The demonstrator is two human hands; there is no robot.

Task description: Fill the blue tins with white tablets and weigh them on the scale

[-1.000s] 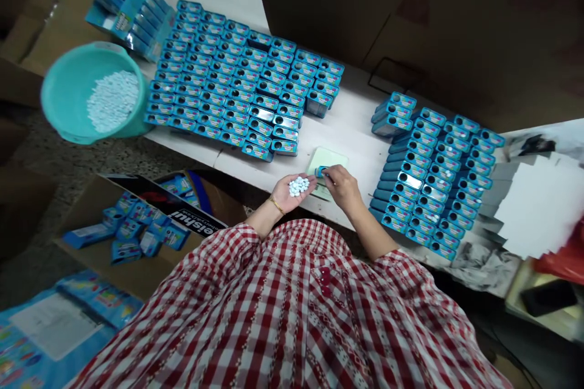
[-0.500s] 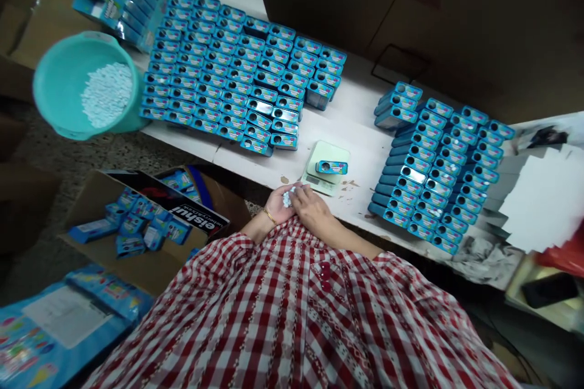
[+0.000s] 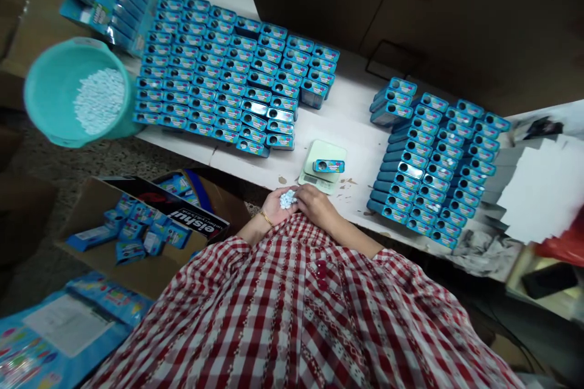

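In the palm of my left hand (image 3: 274,206), which is cupped upward, lies a small heap of pale blue-white pellets (image 3: 287,199). My right hand (image 3: 314,203) is beside it, its fingers curled and pressed together at the heap's right edge. What those fingertips grip, if anything, is too small to make out. Just beyond both hands, a pale green kitchen scale (image 3: 335,153) rests on the table. One small blue box (image 3: 329,166) with a dark round hole in its top sits on the scale.
Rows of blue boxes (image 3: 214,73) stand at left; more blue boxes (image 3: 422,158) stand at right on the white table (image 3: 351,109). A turquoise tub (image 3: 41,97) contains similar pellets. Below it, a cardboard carton (image 3: 100,255) holds jumbled blue boxes. White cards (image 3: 538,188) lie far right.
My right hand's fingers have drawn right, off the top of the heap, so more pellets show in my left palm. The whole view has shifted slightly; the box on the scale stays put.
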